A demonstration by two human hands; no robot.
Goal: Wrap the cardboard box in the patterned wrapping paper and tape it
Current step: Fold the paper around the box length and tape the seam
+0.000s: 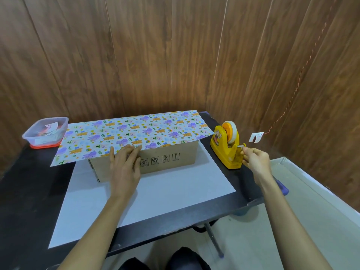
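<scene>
A brown cardboard box [167,158] printed with handling symbols stands lengthwise on a white sheet [155,195] spread over the black table [29,201]. Patterned wrapping paper [132,133] with purple and orange cartoon figures lies across the box top and overhangs both ends. The left grip [124,168] is open: its fingers lie straight against the box front, with the fingertips on the paper's near edge. The right grip [255,158] is closed in a pinch on the tape end [242,148] at the cutter of a yellow tape dispenser [224,147], which stands just right of the box. At the table's far left corner, touching the paper, sits a clear plastic container [45,131] on a red lid [44,146]. On the wooden wall behind the dispenser, a white hook [256,137] holds a red twisted cord [292,98].
</scene>
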